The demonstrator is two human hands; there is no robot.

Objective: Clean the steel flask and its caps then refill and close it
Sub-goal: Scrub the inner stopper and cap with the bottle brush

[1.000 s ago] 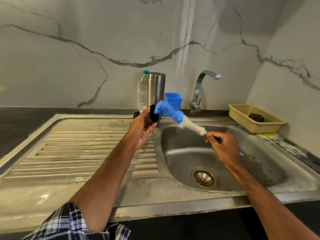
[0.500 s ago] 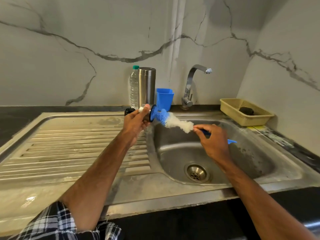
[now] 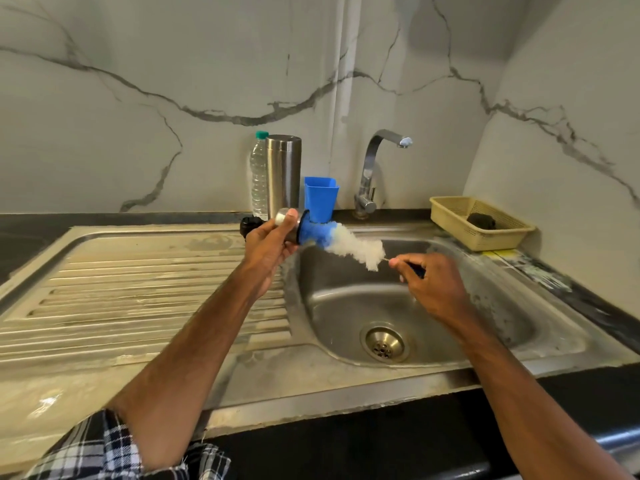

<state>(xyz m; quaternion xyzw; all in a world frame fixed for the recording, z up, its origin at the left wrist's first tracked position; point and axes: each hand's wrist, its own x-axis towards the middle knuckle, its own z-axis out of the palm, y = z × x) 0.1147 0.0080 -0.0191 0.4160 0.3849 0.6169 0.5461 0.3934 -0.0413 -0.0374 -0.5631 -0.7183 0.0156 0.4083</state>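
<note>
Above sink (image 3: 346, 303); cap (image 3: 283, 217) in left hand (image 3: 266, 245)

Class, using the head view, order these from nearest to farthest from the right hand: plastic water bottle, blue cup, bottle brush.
1. Bottle brush, gripped by the right hand.
2. Blue cup, back left of the hand.
3. Plastic water bottle, farther left still.

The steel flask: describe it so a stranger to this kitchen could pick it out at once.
Find the tap behind the sink and look left along the wall. Of three containers standing there, the steel flask is the middle one. It alone is bare metal, between a clear bottle and a blue cup.
</note>
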